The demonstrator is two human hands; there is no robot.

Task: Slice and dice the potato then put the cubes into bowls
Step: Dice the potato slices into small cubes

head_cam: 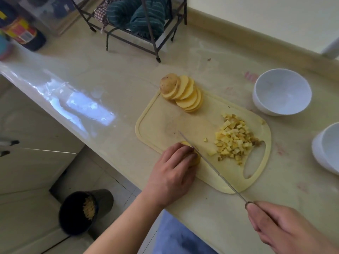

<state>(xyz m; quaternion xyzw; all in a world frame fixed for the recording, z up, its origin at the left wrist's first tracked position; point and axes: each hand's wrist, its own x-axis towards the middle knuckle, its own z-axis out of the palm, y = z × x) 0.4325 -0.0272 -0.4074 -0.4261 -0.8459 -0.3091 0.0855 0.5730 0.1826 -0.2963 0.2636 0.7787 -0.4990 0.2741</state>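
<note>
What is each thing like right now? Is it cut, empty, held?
Potato slices: fanned in a row, uncut into cubes.
Potato cubes: piled on the cutting board.
Potato piece: held down by the left hand.
Knife: held by the right hand, blade against the potato piece.
Near bowl: upright, empty.
Far-right bowl: partly out of view, nothing seen inside.

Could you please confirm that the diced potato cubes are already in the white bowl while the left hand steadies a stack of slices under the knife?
Not quite: the head view shows the pale yellow diced potato cubes piled on the cream plastic cutting board, and the round white bowl empty. The rest stands: the left hand steadies slices under the long thin-bladed knife.
</note>
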